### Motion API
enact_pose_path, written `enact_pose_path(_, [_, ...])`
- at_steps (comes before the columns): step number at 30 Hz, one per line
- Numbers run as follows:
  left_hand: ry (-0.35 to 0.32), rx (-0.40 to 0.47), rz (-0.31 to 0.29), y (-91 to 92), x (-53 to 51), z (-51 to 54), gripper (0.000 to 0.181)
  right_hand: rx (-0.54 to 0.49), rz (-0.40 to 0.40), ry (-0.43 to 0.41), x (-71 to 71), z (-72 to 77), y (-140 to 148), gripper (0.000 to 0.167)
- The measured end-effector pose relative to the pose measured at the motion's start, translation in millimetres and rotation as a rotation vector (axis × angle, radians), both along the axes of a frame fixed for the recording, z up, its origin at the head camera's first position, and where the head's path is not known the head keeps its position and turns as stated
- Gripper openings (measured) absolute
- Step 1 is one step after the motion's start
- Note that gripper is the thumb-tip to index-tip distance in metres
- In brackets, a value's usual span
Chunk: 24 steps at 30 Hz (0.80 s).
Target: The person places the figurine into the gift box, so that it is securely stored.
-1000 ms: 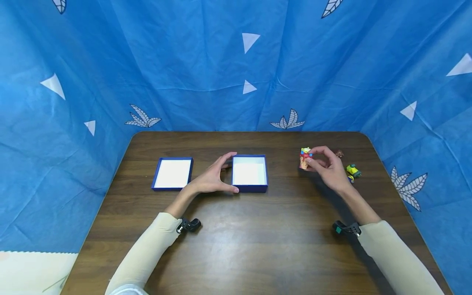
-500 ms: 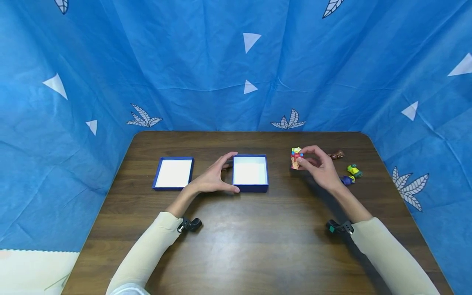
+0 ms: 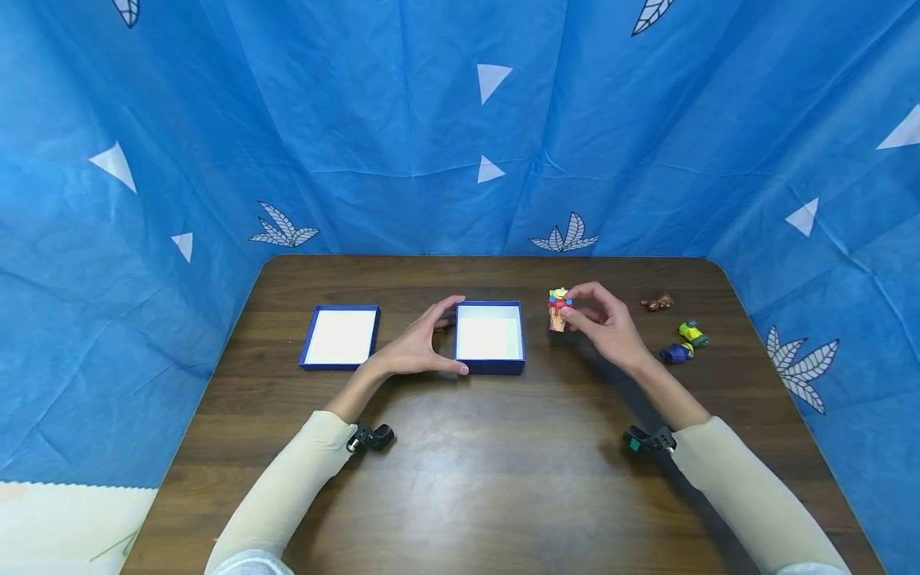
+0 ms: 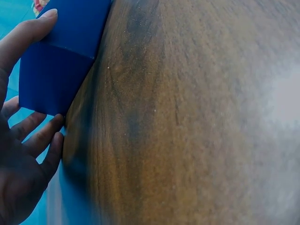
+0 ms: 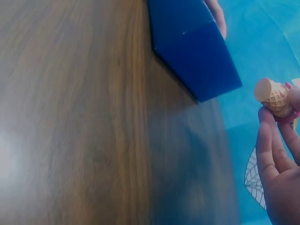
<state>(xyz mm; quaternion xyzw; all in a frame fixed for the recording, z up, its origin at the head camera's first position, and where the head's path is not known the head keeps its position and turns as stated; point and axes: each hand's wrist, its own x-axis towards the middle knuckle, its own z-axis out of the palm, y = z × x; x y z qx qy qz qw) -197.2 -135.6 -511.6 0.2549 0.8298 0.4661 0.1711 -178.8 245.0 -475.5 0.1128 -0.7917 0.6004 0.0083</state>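
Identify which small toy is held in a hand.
The red-and-yellow toy with the waffle-cone base, pinched by the right hand; the brown toy, yellow-green toy and purple toy lie on the table.

From high, the head view faces forward-down; close, low wrist views share the blue box (image 5: 199, 56).

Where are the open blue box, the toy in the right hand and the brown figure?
Open blue box (image 3: 490, 367): head view, on its front wall.
Held toy (image 3: 557, 307): head view, on its red middle.
Brown figure (image 3: 657, 302): head view, on the middle of its body.
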Motion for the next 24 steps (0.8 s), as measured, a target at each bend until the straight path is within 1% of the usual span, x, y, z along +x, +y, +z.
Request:
enact_pose_path(8, [0.004,-0.005,0.003,1.5,1.4,-0.6,0.121,0.05,-0.02,0.021,-2.3,2.3,-13.1,0.028])
enact_pose_path(12, [0.004,-0.004,0.003,1.9,1.9,-1.0,0.121,0.047,0.002,0.033,-2.5,2.6,-19.7,0.029])
enact_pose_path(20, [0.006,-0.003,0.003,1.5,2.4,-0.9,0.122,0.062,0.037,0.022,-3.5,4.4,-30.2,0.029])
enact_pose_path(24, [0.007,-0.002,0.009,1.5,2.1,-0.2,0.122,0.053,0.067,0.016,-5.3,4.7,-35.3,0.029])
